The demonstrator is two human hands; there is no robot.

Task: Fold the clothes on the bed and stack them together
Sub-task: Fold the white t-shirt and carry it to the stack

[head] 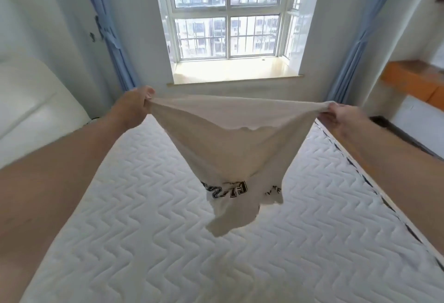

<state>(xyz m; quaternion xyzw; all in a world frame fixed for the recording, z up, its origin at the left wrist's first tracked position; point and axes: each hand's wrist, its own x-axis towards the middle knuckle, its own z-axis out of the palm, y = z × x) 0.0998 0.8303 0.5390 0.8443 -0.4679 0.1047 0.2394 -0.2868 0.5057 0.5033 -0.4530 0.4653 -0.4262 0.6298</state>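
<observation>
Left hand [138, 103] pinches one top corner of cream shirt [230, 149], right hand [341, 116] pinches other; fingers curled tight on cloth. Shirt stretched between hands, hanging in air, lower part bunched, black lettering showing, clear of bed [144, 242] below. No folded stack in view. Judgement: folding of this garment not yet begun; laying flat, folding, stacking all remain.

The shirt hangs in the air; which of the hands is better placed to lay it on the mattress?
Neither: left hand and right hand each pinch one end of the shirt, level, above the mattress.
</observation>
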